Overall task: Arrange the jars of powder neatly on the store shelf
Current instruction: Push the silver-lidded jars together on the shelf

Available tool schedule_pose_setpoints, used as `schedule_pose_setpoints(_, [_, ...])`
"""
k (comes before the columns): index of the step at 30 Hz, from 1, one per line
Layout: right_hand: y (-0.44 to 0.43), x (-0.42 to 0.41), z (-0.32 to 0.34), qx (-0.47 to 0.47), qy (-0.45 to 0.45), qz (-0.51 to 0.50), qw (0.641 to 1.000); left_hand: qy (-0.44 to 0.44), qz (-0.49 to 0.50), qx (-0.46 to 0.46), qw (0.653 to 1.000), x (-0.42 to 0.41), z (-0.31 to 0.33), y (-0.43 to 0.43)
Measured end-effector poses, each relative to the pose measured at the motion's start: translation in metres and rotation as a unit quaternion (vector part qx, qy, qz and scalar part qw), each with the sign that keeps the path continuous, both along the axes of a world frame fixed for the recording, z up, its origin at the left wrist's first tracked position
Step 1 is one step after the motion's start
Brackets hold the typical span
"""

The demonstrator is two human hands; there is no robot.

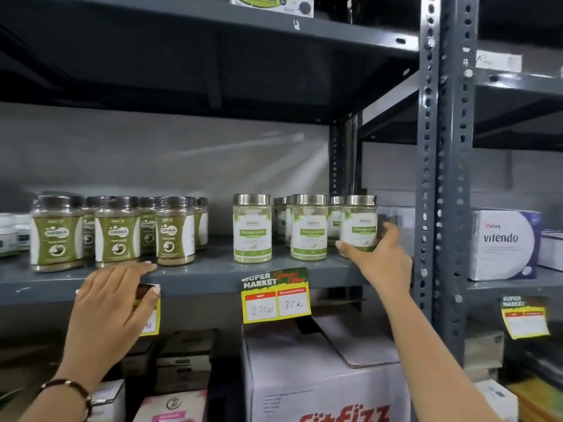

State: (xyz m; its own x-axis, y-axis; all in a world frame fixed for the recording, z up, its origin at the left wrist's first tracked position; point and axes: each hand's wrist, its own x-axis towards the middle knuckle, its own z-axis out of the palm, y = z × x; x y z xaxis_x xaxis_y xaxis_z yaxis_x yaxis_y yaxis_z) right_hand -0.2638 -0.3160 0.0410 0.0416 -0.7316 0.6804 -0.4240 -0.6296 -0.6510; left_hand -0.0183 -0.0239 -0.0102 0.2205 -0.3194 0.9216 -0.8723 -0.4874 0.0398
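Several silver-lidded jars of pale green powder stand on the grey shelf (207,275). One jar (252,228) stands alone in front, a second (309,228) stands to its right with more behind. My right hand (379,257) grips the rightmost jar (359,226) from below and the side, at the shelf's right end. Further left stand several dark-lidded jars of brown powder (117,231) with green labels. My left hand (109,303) rests on the shelf's front edge below them, fingers spread over a yellow price tag, holding nothing.
A price tag (275,295) hangs from the shelf edge. A perforated steel upright (441,178) borders the shelf on the right, with a white box (502,243) beyond it. A white carton (323,376) and stacked boxes sit on the level below. Small white tubs (13,231) stand far left.
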Motion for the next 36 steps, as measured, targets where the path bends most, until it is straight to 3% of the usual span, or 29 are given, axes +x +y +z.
schedule_pose_setpoints(22, [-0.007,0.007,-0.001,-0.028,0.008,-0.062,0.998,0.029,0.009,0.009,0.999,-0.010,0.005,-0.001])
schedule_pose_setpoints(31, [-0.007,0.005,0.002,-0.002,0.008,-0.031,0.999,0.014,0.008,0.000,1.000,-0.011,0.006,-0.002])
schedule_pose_setpoints(33, [-0.001,0.002,0.002,-0.021,-0.047,-0.009,0.999,0.017,0.007,-0.001,1.000,-0.009,0.005,-0.002])
schedule_pose_setpoints(36, [0.024,0.002,0.002,-0.145,-0.196,0.048,0.969,0.014,0.007,-0.010,1.000,-0.010,0.006,-0.003])
